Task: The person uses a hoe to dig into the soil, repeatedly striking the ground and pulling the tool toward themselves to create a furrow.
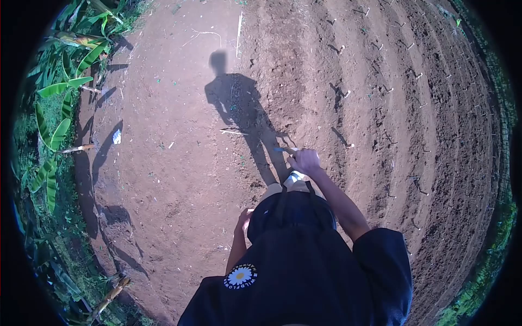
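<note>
My right hand (305, 161) is held out in front of my body, over the soil. Its fingers are closed around a slim thing with a blue end (279, 149); its exact kind is too small to make out. Low at my left side is my left hand (246, 218), close against my dark clothing (288, 212). Its fingers are mostly hidden, so I cannot see if it holds anything. Below my right hand, a white and blue shoe (294, 177) shows partly.
Ridged soil (375, 114) with several short stakes (347, 94) lies to the right. Smooth bare earth (168, 119) extends on the left, bordered by banana plants (58, 133). A pale stick (234, 132) and a white scrap (117, 136) lie on the ground.
</note>
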Available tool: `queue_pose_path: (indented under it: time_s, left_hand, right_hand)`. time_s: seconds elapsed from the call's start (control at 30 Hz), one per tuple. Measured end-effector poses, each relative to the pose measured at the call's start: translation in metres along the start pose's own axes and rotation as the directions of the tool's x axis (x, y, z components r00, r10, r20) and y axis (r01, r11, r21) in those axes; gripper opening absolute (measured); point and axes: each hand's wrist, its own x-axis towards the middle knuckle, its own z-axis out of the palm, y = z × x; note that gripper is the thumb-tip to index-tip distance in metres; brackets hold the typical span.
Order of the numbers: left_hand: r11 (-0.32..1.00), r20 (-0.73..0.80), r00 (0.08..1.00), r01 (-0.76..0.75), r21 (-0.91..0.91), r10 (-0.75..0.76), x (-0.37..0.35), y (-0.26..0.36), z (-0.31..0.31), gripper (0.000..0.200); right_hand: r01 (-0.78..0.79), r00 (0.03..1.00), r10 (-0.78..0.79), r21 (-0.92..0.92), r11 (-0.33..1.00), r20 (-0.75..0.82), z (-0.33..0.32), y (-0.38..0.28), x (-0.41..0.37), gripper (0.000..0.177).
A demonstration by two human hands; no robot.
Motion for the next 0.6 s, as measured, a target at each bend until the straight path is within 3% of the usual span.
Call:
queue_pose_path:
  time_s: [0.03,0.1,0.17,0.27,0.37,0.4,0.43,0.6]
  left_hand:
    - [0.999,0.009,1.0,0.015,-0.029,-0.015,0.001,0.0,0.001,0.026]
    - [0.997,0.025,0.999,0.031,-0.078,-0.029,0.003,0.001,0.003,0.026]
    - [0.992,0.028,0.998,0.061,-0.111,-0.058,0.004,0.003,0.005,0.026]
    - [0.979,0.028,0.993,0.113,-0.168,-0.11,0.006,0.004,0.007,0.026]
    - [0.987,0.01,0.993,0.115,-0.112,-0.115,0.03,-0.029,-0.002,0.026]
    - [0.96,0.07,0.984,0.177,-0.215,-0.166,0.039,-0.048,-0.005,0.026]
    - [0.92,0.133,0.969,0.242,-0.31,-0.21,0.04,-0.049,-0.005,0.026]
    - [0.954,0.138,0.97,0.224,-0.198,-0.2,0.043,-0.01,-0.006,0.027]
  right_hand:
    - [-0.005,1.0,0.005,-0.004,1.0,0.005,-0.006,0.005,0.005,0.043]
    - [-0.192,0.961,0.16,0.13,0.973,0.227,-0.022,0.014,0.032,0.042]
    - [-0.195,0.961,0.155,0.161,0.968,0.23,-0.02,0.025,0.041,0.044]
    - [-0.291,0.877,0.184,0.186,0.938,0.445,-0.033,0.031,0.052,0.048]
    - [-0.275,0.879,0.17,0.183,0.944,0.446,-0.035,0.032,0.052,0.047]
    - [-0.277,0.877,0.171,0.181,0.944,0.45,-0.036,0.032,0.05,0.047]
    - [-0.294,0.874,0.188,0.18,0.939,0.448,-0.037,0.03,0.048,0.047]
    - [-0.378,0.848,0.27,0.162,0.911,0.457,-0.035,0.031,0.036,0.045]
